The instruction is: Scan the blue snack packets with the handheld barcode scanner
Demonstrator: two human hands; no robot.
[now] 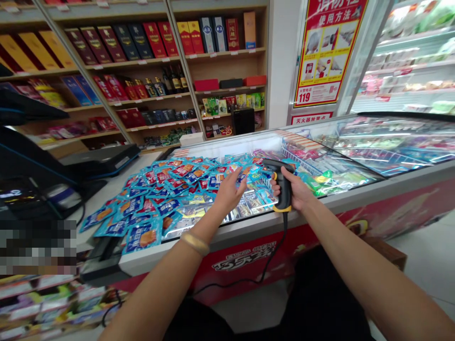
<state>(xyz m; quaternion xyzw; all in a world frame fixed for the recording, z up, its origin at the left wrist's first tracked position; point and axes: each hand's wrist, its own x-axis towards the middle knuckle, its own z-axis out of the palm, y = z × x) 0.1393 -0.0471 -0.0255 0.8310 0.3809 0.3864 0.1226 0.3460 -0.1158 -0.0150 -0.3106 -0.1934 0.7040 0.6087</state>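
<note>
My right hand [300,188] is wrapped round the grip of a black and yellow barcode scanner [283,189], held upright above the freezer's glass top. From the scanner's base a black cable [273,251] hangs down in front of the freezer. My left hand [229,189], with a gold bangle [195,243] on its wrist, reaches over the right part of a heap of small snack packets [170,182]. Its thumb and fingers are apart, and no packet shows between them. The packets are blue, some with red panels, and lie loosely overlapping.
The chest freezer [142,269] has a glass lid, with packaged goods under it. On the left stands a dark checkout machine [28,166]. Shelves [142,61] of boxes and bottles line the back. A red fire-equipment poster [329,52] hangs near a lit display fridge [408,61].
</note>
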